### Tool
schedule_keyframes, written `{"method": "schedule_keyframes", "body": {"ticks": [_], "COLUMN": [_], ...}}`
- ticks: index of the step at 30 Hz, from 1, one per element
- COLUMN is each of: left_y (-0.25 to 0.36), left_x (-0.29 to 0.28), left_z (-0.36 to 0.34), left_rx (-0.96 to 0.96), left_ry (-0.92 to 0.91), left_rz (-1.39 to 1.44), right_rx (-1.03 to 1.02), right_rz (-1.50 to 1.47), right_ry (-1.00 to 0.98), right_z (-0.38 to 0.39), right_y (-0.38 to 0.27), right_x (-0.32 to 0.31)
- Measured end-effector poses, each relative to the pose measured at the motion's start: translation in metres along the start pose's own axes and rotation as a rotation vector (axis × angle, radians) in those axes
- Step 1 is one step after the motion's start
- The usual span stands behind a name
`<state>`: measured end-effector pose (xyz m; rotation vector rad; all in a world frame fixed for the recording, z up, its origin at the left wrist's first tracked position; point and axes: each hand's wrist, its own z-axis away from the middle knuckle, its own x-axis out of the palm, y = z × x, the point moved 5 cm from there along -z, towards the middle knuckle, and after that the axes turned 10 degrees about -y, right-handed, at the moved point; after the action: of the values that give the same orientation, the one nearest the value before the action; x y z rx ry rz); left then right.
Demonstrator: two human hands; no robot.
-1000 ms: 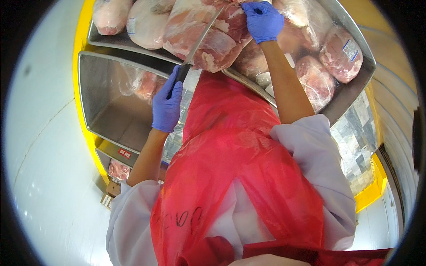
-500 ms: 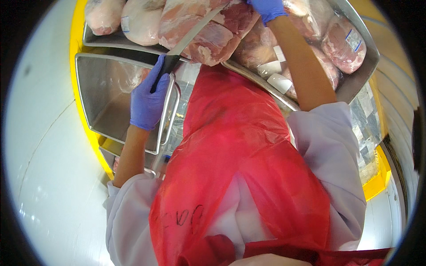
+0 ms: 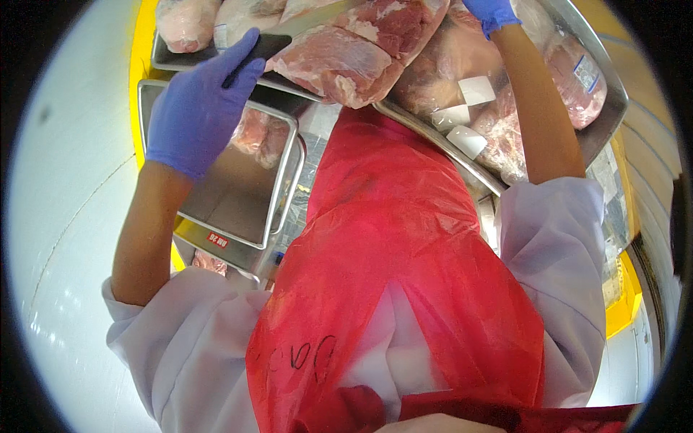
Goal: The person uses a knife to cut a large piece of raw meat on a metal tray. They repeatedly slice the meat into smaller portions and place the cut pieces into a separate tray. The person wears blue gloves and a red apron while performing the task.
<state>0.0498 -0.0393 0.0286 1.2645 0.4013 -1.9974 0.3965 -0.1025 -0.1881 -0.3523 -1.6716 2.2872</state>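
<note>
In my blue-gloved left hand is a knife, its black handle in the grip. The pale blade points right across a large raw piece of meat near the top edge. That meat is reddish with white fat and lies at the front of a metal tray. My right hand, gloved in blue too, is at the top edge, over the plastic-wrapped meat in the right tray. Its fingers are cut off by the frame, so I cannot tell what they touch.
A deep metal tray at the left holds a few pieces of meat. The right metal tray holds several wrapped pieces and white paper labels. More pale meat lies at the upper left. My red apron fills the middle.
My left hand has moved left with the knife and looks larger in view. The blade has drawn back leftward over the meat. My right hand has shifted right, away from that piece.
</note>
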Motion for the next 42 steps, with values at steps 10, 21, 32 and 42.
{"method": "schedule_keyframes", "body": {"ticks": [10,21,32,42], "left_y": [0.037,0.027,0.003,-0.01], "left_x": [-0.024,0.039,0.013,0.023], "left_z": [-0.056,-0.024,0.023,0.03], "left_rx": [0.504,-0.055,-0.22,-0.084], "left_ry": [-0.095,-0.072,-0.093,-0.01], "left_rz": [-0.496,-0.086,0.159,0.204], "right_rx": [-0.605,-0.813,-0.592,-0.809], "right_rz": [0.633,0.868,1.012,0.895], "right_ry": [0.038,-0.211,-0.166,-0.078], "right_z": [0.062,0.039,0.023,0.022], "right_y": [-0.043,-0.006,0.016,-0.002], "right_x": [0.017,0.035,0.055,0.051]}}
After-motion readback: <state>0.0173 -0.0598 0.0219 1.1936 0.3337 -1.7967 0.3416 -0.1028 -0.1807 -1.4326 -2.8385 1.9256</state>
